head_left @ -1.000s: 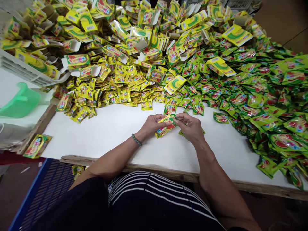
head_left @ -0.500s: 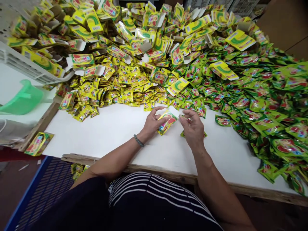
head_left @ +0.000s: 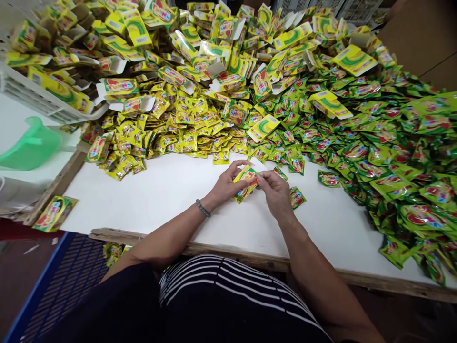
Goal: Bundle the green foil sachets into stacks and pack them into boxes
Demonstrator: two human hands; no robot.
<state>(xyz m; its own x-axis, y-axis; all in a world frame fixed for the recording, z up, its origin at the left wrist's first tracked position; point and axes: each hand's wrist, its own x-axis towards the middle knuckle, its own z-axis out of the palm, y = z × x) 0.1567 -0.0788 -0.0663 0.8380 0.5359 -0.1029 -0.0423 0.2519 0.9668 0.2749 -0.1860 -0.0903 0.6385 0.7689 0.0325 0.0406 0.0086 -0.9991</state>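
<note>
In the head view, my left hand [head_left: 228, 183] is closed around a small yellow carton [head_left: 245, 186] with a fruit print, its thumb lying across the front. The carton tilts up to the right, and a white end flap stands out at its top. My right hand [head_left: 275, 193] is closed in a pinch at the carton's right end; whatever its fingertips grip there is mostly hidden. Two green sachets lie on the white table by that hand: one sachet [head_left: 281, 173] just beyond it, another sachet [head_left: 297, 197] to its right.
Yellow cartons [head_left: 178, 78] are heaped along the back, with yellow sachets [head_left: 185, 119] before them. Green sachets [head_left: 389, 162] pile up on the right. At left are a white crate [head_left: 53, 107], a green scoop [head_left: 32, 145] and a larger packet [head_left: 55, 213]. A blue crate [head_left: 67, 267] stands below.
My right hand has moved left to the carton's open end, uncovering more of the green sachets beside it. The left hand keeps its hold on the carton.
</note>
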